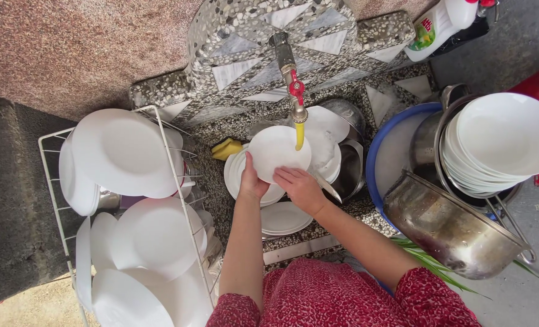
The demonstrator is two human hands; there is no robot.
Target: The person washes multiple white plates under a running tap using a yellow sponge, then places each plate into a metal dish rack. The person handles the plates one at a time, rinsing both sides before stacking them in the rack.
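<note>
Both hands, left hand (250,180) and right hand (299,186), clasped on lower rim of white plate (278,151) under yellow tap spout (299,134) above stacked plates (245,181); likely wet, slippery, rigid, breakable, best gripped at opposite edges.

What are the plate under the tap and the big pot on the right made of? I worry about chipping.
Plate: likely glazed ceramic or opal glass, being smooth, glossy and plain white. Big pot: probably stainless steel, given its silvery, reflective, slightly scuffed wall.
</note>
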